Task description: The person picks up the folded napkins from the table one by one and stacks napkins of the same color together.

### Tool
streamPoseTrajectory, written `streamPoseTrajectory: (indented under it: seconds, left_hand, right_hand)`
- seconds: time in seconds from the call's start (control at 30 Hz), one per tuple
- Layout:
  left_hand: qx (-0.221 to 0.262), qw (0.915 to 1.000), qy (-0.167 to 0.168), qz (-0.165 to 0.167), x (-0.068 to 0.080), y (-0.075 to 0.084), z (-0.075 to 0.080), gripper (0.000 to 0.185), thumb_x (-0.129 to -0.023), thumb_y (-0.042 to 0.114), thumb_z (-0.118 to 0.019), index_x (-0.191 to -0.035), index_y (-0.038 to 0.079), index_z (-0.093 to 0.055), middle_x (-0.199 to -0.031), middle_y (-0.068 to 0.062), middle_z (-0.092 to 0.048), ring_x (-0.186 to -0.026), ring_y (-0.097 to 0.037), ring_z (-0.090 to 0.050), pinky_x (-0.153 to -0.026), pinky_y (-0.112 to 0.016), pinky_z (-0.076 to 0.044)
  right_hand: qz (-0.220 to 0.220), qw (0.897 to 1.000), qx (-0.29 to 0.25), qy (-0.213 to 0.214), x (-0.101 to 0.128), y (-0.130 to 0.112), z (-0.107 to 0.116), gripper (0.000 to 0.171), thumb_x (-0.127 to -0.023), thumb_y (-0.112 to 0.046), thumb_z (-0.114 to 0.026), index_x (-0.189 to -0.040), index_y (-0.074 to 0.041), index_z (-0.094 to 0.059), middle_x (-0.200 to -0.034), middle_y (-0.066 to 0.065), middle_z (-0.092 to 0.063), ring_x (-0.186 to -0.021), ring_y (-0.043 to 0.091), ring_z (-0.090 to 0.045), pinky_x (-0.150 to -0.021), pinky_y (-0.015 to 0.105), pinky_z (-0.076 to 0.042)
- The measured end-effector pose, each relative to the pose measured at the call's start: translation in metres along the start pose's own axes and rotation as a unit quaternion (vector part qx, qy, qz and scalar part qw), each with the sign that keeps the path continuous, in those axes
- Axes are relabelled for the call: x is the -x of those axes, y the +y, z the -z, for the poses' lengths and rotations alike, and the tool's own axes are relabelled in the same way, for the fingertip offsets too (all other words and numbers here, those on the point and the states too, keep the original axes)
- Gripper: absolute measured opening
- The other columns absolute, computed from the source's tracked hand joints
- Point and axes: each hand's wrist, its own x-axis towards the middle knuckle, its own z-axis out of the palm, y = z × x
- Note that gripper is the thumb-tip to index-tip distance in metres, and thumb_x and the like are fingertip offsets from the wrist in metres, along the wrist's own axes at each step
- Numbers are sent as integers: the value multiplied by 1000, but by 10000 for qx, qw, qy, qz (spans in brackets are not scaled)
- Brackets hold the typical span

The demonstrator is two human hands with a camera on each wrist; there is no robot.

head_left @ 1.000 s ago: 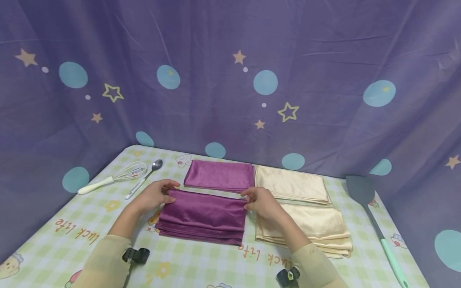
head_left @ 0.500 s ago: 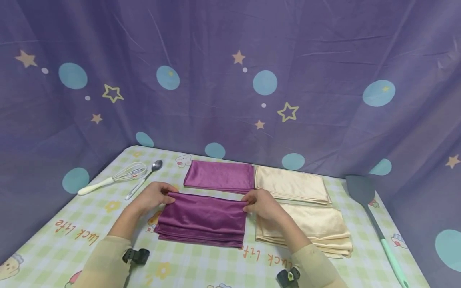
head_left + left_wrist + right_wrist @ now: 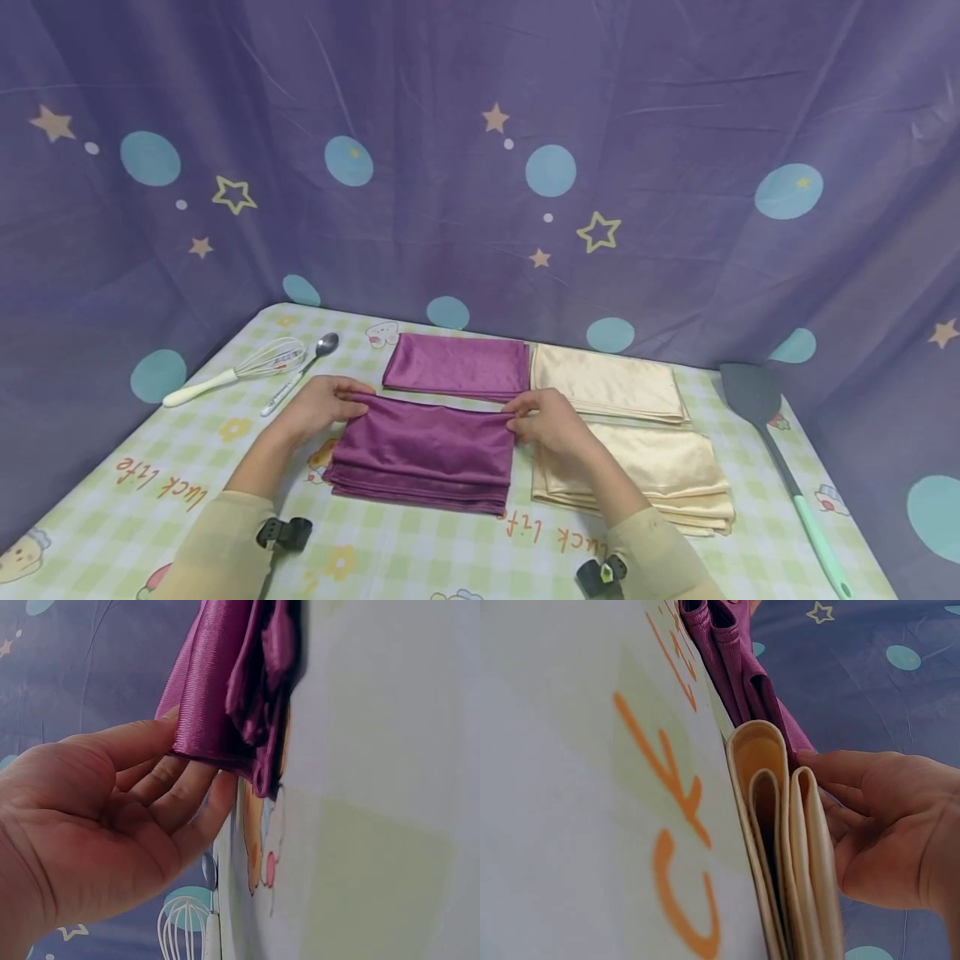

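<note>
A folded purple satin cloth lies in front of me, its layers stacked at the near edge. At its far left corner my left hand pinches the cloth between thumb and fingers; the left wrist view shows the thumb on top of the purple fold and the fingers beneath. My right hand pinches the far right corner, its thumb against the purple cloth in the right wrist view. Just behind lies a second folded purple cloth, flat on the table.
Two folded cream cloths, a far one and a near one, lie to the right, the near one partly under my right forearm. A whisk and a spoon are at left. A spatula lies along the right side of the checked tablecloth.
The held edge of the near purple cloth dipped slightly toward me, then rose back a little with both hands. Both hands keep their pinch; the other things have stayed put.
</note>
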Motion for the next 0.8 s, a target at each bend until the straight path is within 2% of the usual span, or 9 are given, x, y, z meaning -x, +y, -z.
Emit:
streamPoseTrajectory:
  seconds: [0.23, 0.4, 0.63, 0.8]
  left_hand:
    - [485, 9988, 32, -5, -1, 0, -1, 36, -93, 1, -71, -126, -9, -64, -111, -19, -72, -89, -21, -70, -73, -35, -60]
    - [587, 9982, 70, -56, -1, 0, -1, 37, -93, 3, -71, -126, -10, -64, -113, -19, -71, -89, -19, -69, -72, -34, -60]
    - [560, 9984, 107, -63, -4, -2, 0, 36, -93, 6, -72, -126, -7, -65, -113, -15, -72, -89, -18, -70, -74, -33, -60]
    - [518, 9985, 104, -130, -3, -2, 1, 36, -94, 8, -72, -126, -7, -65, -114, -16, -72, -90, -19, -70, -74, -33, -60]
  right_hand:
    - [-257, 9970, -726, -56, -1, 1, 0, 23, -88, 7, -71, -111, 9, -71, -93, 15, -62, -74, 31, -73, -70, 39, -62]
    - [-374, 9934, -1070, -157, 0, 1, 0, 25, -90, 6, -69, -115, 10, -69, -97, 15, -60, -77, 30, -73, -73, 40, -62]
    - [-487, 9873, -1489, -258, 0, 4, 0, 27, -91, 8, -67, -118, 12, -67, -93, 13, -57, -83, 24, -71, -80, 41, -61]
    - [-594, 9854, -1590, -125, 0, 4, 0, 28, -90, 9, -67, -118, 11, -67, -91, 11, -59, -84, 22, -70, -80, 39, -61]
